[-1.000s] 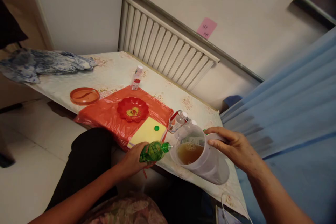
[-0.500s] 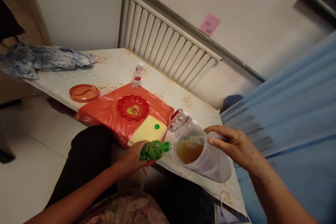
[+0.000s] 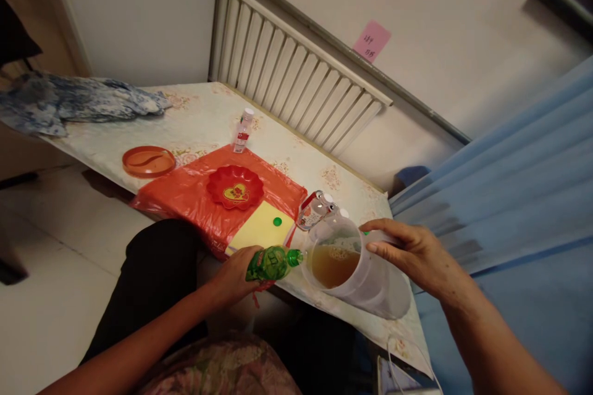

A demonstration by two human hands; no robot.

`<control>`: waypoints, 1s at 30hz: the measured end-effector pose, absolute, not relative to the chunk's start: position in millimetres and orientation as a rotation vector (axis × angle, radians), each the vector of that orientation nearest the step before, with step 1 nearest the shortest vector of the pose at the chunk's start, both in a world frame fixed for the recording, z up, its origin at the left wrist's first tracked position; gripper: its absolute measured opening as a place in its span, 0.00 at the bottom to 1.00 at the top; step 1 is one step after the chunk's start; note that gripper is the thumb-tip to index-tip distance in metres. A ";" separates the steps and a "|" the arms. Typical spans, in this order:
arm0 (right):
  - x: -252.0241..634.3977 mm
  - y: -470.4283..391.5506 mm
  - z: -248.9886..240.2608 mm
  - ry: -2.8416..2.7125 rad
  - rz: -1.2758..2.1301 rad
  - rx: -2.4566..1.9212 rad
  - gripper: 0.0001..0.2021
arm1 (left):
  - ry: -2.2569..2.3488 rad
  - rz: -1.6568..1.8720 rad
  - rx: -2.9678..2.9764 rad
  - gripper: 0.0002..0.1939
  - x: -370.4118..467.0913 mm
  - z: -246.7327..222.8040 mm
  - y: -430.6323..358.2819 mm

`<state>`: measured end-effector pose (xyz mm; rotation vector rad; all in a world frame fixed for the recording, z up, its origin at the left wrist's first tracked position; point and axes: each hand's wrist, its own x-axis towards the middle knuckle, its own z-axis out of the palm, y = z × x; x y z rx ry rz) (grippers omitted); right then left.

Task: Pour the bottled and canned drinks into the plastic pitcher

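My left hand [image 3: 238, 274] is wrapped round a green plastic bottle [image 3: 270, 263]. The bottle is uncapped and tilted, and its neck points at the rim of a translucent plastic pitcher [image 3: 375, 290]. Brownish liquid [image 3: 334, 264] with some foam on top lies inside the pitcher. My right hand [image 3: 414, 253] is closed on the pitcher's far right side, at its handle, with thumb and forefinger near the rim. A small green cap [image 3: 277, 221] rests on a yellow notebook [image 3: 257, 231] left of the pitcher.
A red scalloped dish [image 3: 235, 187] sits on an orange-red plastic bag [image 3: 180, 188]. Behind it stands a clear bottle [image 3: 241, 131]; clear bottles with labels [image 3: 311, 213] are near the pitcher. An orange lid [image 3: 148, 162] and a blue-white cloth [image 3: 106, 102] lie left. A radiator [image 3: 287, 68] borders the table.
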<state>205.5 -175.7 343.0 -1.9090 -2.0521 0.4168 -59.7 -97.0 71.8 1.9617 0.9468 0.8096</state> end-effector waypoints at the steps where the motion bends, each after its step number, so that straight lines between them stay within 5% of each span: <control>1: 205.3 -175.7 343.1 -2.051 0.412 -1.914 0.19 | 0.952 0.814 1.963 0.26 -59.8 72.2 -97.1; 30: 199.8 -177.9 349.6 -2.086 0.401 -1.908 0.18 | 0.951 0.799 1.959 0.30 -59.9 63.1 -97.6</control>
